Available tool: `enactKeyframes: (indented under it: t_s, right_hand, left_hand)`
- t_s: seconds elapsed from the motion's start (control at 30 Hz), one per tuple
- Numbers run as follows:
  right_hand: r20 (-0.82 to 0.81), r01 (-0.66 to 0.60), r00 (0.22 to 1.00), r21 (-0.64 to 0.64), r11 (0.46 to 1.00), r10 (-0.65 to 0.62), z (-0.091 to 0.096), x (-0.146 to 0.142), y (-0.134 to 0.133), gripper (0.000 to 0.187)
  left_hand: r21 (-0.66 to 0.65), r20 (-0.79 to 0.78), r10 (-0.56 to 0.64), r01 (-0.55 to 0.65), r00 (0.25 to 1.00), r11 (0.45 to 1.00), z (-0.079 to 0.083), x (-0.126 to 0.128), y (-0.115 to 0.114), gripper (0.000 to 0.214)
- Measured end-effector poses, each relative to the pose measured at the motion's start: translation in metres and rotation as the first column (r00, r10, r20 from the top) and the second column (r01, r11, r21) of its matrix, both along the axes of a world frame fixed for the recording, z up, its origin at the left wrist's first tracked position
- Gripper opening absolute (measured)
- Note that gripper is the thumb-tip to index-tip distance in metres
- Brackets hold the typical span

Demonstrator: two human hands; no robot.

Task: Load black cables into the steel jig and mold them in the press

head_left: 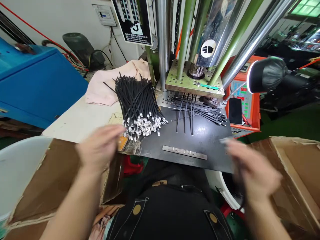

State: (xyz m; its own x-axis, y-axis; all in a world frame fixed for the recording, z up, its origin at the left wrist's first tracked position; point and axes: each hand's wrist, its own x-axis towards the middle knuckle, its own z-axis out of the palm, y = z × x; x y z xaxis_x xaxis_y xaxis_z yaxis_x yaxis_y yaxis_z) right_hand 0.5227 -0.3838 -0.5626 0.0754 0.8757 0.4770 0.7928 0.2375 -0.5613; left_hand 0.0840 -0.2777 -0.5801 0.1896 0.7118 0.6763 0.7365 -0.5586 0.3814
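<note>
A big bundle of black cables with white ends [139, 106] lies on the bench left of the press. My left hand [101, 146] hovers just in front of it, blurred by motion, fingers stretched toward the white tips. My right hand [251, 171] is at the right edge of the black work plate [205, 138], also smeared; dark strands seem to hang from it, but I cannot make out a grip. A few cables [187, 113] lie in a row under the press head [195, 80]. A metal strip [184, 152] rests near the plate's front edge.
Open cardboard boxes stand at left [50, 180] and right [295, 176]. A pink cloth [110, 83] lies behind the bundle. An orange control box [243, 100] with a phone [235, 110], a black lamp [267, 74] and a blue cabinet [37, 83] surround the bench.
</note>
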Motion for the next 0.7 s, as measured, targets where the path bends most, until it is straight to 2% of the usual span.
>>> enactKeyframes:
  t_s: [0.03, 0.07, 0.1, 0.17, 0.27, 0.33, 0.4, 0.53, 0.63, 0.7]
  right_hand:
    - [-0.035, -0.171, 0.984, 0.029, 0.985, 0.172, -0.010, -0.030, 0.003, 0.025]
    - [-0.114, -0.202, 0.972, 0.032, 0.979, 0.205, -0.020, -0.055, 0.006, 0.023]
    - [-0.174, -0.214, 0.961, 0.024, 0.976, 0.215, -0.028, -0.075, 0.010, 0.020]
    - [-0.254, -0.159, 0.956, -0.033, 0.987, 0.145, -0.040, -0.095, 0.018, 0.015]
    - [-0.251, -0.088, 0.966, -0.099, 0.991, 0.061, -0.045, -0.093, 0.025, 0.013]
    - [-0.220, -0.087, 0.973, -0.101, 0.991, 0.063, -0.044, -0.087, 0.026, 0.014]
    - [-0.187, -0.104, 0.978, -0.072, 0.992, 0.089, -0.044, -0.084, 0.025, 0.015]
    - [-0.009, -0.189, 0.982, -0.017, 0.982, 0.189, -0.042, -0.091, 0.020, 0.021]
    - [0.172, -0.239, 0.953, -0.074, 0.968, 0.248, -0.039, -0.097, 0.018, 0.024]
    - [0.182, -0.253, 0.946, -0.102, 0.962, 0.268, -0.037, -0.093, 0.017, 0.026]
  left_hand:
    - [-0.021, -0.013, -0.206, 0.206, 0.978, 0.978, -0.008, 0.033, -0.002, 0.025]
    - [-0.060, 0.000, -0.395, 0.394, 0.919, 0.917, -0.015, 0.064, -0.004, 0.027]
    - [-0.090, 0.011, -0.511, 0.509, 0.860, 0.856, -0.022, 0.091, -0.006, 0.026]
    - [-0.165, 0.037, -0.600, 0.597, 0.799, 0.785, -0.031, 0.128, -0.009, 0.026]
    - [-0.281, 0.097, -0.620, 0.619, 0.778, 0.733, -0.038, 0.147, -0.006, 0.024]
    - [-0.337, 0.153, -0.645, 0.653, 0.749, 0.678, -0.039, 0.146, -0.002, 0.022]
    - [-0.370, 0.165, -0.650, 0.657, 0.742, 0.656, -0.037, 0.144, 0.000, 0.022]
    - [-0.440, -0.001, -0.659, 0.591, 0.752, 0.676, -0.025, 0.149, -0.005, 0.025]
    - [-0.477, -0.194, -0.648, 0.507, 0.736, 0.718, -0.016, 0.157, -0.012, 0.024]
    - [-0.481, -0.268, -0.647, 0.483, 0.714, 0.731, -0.013, 0.158, -0.014, 0.023]
